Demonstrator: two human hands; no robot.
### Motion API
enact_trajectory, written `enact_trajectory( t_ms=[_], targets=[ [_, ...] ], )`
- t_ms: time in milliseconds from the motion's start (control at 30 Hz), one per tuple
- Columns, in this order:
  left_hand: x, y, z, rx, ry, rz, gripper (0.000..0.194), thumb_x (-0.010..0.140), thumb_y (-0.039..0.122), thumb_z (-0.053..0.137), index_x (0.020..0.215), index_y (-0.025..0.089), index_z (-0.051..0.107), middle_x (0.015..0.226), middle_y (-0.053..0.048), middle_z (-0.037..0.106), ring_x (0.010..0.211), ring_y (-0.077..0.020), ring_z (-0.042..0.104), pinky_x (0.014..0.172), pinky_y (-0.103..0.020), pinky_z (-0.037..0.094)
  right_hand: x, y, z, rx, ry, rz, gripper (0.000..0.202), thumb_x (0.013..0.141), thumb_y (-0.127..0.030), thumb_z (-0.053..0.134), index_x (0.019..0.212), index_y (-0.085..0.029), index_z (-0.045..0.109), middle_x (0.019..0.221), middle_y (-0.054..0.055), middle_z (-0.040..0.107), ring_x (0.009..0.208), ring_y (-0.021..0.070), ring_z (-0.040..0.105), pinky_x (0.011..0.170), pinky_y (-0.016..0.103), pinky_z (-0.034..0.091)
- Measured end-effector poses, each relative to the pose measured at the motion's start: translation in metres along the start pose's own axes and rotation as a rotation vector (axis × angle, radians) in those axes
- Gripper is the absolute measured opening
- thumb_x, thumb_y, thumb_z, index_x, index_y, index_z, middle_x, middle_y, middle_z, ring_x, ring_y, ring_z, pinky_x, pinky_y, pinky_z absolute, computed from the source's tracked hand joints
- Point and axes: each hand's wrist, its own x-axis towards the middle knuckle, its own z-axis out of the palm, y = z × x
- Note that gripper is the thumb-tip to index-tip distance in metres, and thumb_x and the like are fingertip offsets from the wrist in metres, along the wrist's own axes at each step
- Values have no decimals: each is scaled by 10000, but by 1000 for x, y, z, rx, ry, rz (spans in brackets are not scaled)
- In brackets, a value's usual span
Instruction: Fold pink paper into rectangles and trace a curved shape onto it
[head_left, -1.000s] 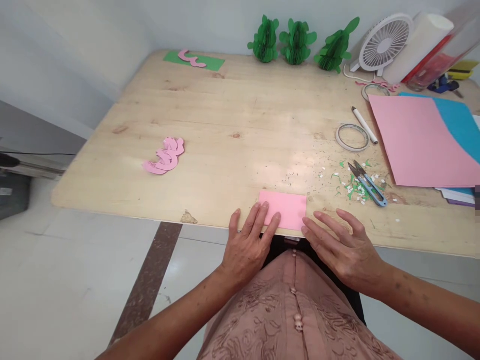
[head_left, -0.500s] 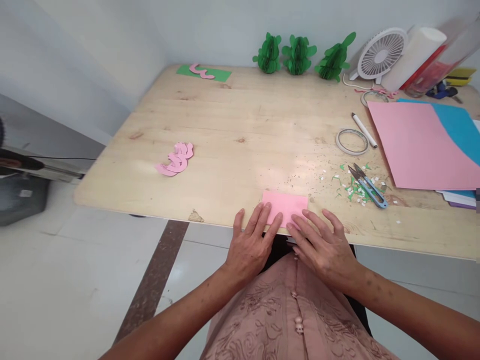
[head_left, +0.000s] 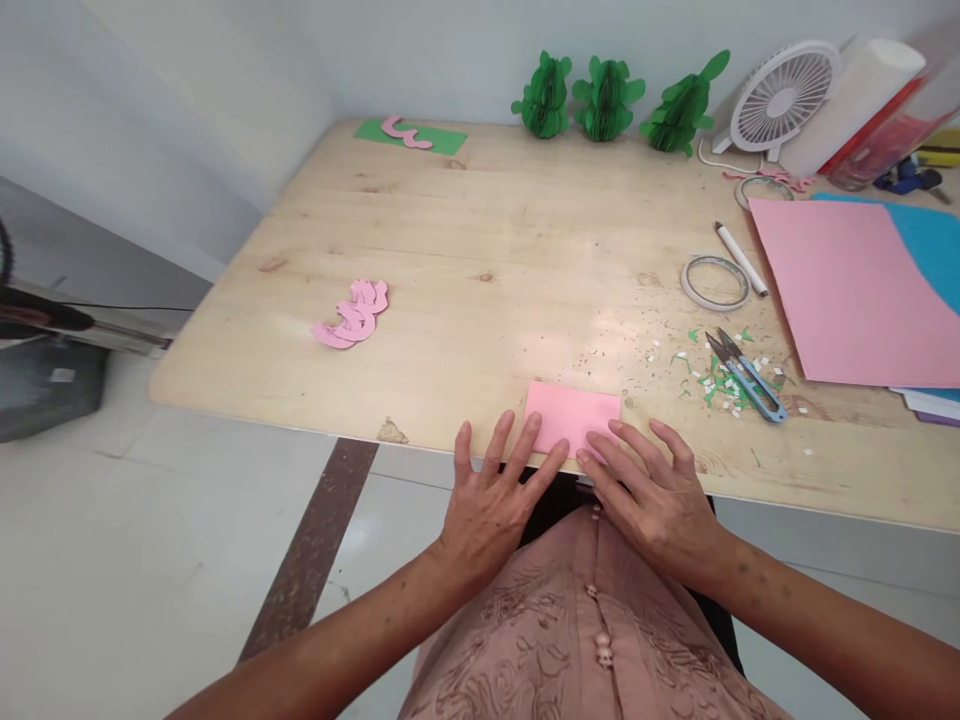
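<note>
A small pink paper rectangle (head_left: 574, 412) lies flat at the front edge of the wooden table. My left hand (head_left: 491, 500) rests with spread fingers at its left and lower side, fingertips touching the paper and the tabletop. On the other side, my right hand (head_left: 656, 495) has its fingers apart, with some fingertips on the paper's lower right part. Curved pink cut-outs (head_left: 352, 315) lie in a pile to the left. Snips (head_left: 746, 375) with blue handles lie to the right among green and white scraps.
Behind the snips are a tape roll (head_left: 714, 282), a white marker (head_left: 741, 258) and large pink sheets (head_left: 862, 290). Green paper figures (head_left: 606, 100), a white fan (head_left: 784, 100) and a green strip (head_left: 442, 139) stand or lie along the back.
The fingers of my left hand have spread wider and shifted slightly left. My right hand stays on the paper. The view has tilted and shifted a little.
</note>
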Motion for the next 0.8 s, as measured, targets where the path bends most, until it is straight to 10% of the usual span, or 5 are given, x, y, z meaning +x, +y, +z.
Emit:
enact_trajectory(
  t_ms=[367,600,800],
  targets=[
    [-20,-34,-11,43,-72,-68,771,735,80,592,1426,321,350,1511,-130,316,1415,-386,165,1073,-674,122,1,1,1,30,-5,4,346,853,-132,568,1197,-152,602,1279,101,609,1286,316,422,1061,573,264],
    [-20,-14,-12,-76,26,-166,705,740,108,572,1415,189,384,1517,-171,284,1419,-387,147,1089,-640,151,3,-2,3,55,24,21,338,840,-113,582,1176,-135,612,1258,115,618,1282,321,429,1056,571,273],
    [-9,1,-8,-108,29,73,524,823,127,496,1344,179,475,1414,-93,480,1420,-267,220,1147,-572,62,11,-7,-1,65,81,80,225,875,-170,565,1081,-154,654,1188,100,660,1235,297,478,1047,548,294]
  ],
)
